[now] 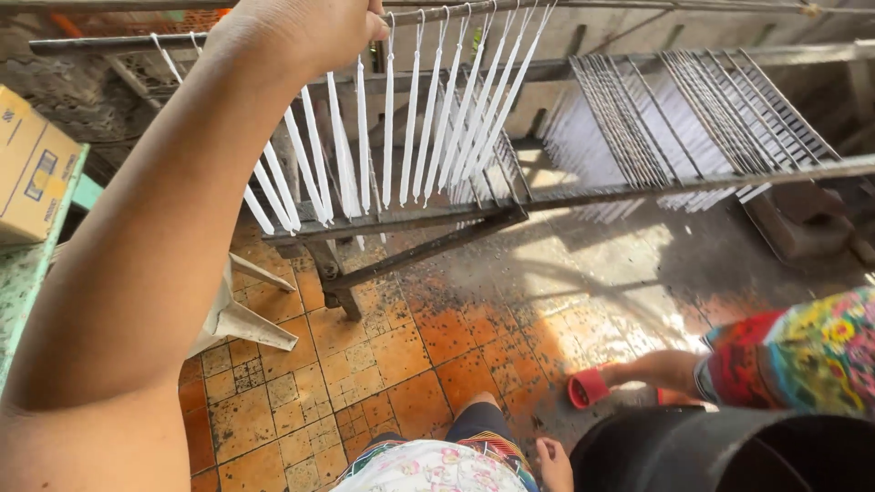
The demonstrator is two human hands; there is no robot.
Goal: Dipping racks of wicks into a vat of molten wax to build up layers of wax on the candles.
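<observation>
Item: white candles (pixel 428 118), hung by wicks from rod, far centre | Handling: light, brittle, waxy-slick; take the rod, not the wax | Your left hand (pixel 305 27): clenched on rod | Right hand (pixel 554 465): near, grip unclear.

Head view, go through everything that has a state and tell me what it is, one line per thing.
Left hand: raised, closed on the top rod.
Right hand: low by the lap, holding nothing.
White candles: hanging by wicks in a row.
Far racks: loaded with candles.
Floor tiles: stained.
</observation>
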